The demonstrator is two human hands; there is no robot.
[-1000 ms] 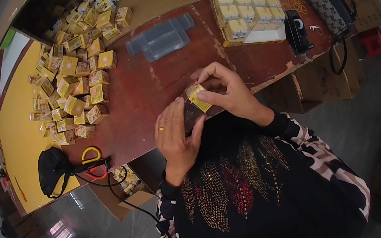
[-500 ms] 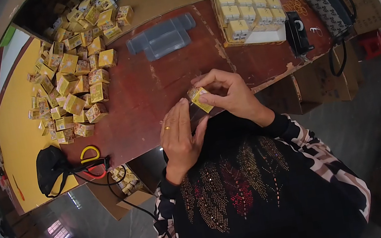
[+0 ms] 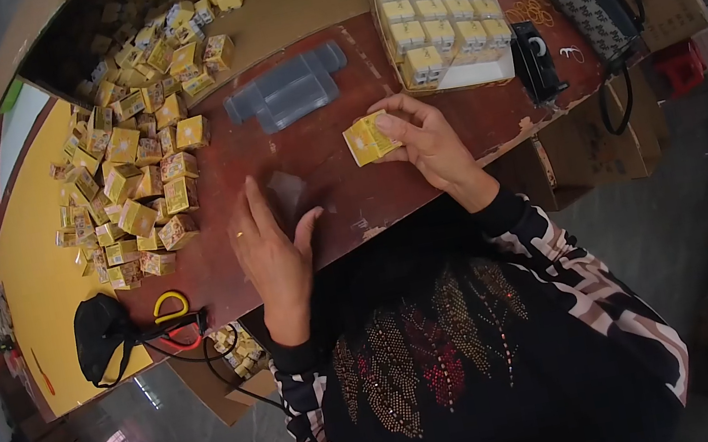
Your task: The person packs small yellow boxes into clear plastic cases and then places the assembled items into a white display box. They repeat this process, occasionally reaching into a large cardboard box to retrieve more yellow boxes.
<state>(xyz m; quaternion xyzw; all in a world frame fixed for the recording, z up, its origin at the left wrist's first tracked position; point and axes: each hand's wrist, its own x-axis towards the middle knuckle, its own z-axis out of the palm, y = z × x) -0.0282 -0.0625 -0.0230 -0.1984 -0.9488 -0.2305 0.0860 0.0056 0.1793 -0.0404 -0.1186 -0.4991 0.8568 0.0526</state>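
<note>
My right hand (image 3: 426, 139) grips a small yellow box (image 3: 370, 139) between thumb and fingers, above the red-brown tabletop (image 3: 232, 162). My left hand (image 3: 273, 249) is apart from it, thumb and fingers spread, over the table to the left. Beside its fingers is a small translucent piece (image 3: 285, 190), blurred; whether the hand touches it I cannot tell. A heap of yellow boxes (image 3: 127, 179) lies at the left. Beyond my hands rests a flattened clear plastic tray (image 3: 290, 88). An open carton with rows of yellow boxes (image 3: 442, 19) stands at the back right.
A large cardboard box (image 3: 318, 7) with loose yellow boxes is at the back. A black pouch (image 3: 102, 338) and yellow-handled scissors (image 3: 170, 305) lie front left. Right are a black device (image 3: 537, 64), rubber bands (image 3: 529, 7) and a patterned bag (image 3: 591, 13).
My hands have moved apart, the left one to the left with its fingers opening. My right hand has lifted the yellow box away and turned it. A translucent piece now shows beside my left hand.
</note>
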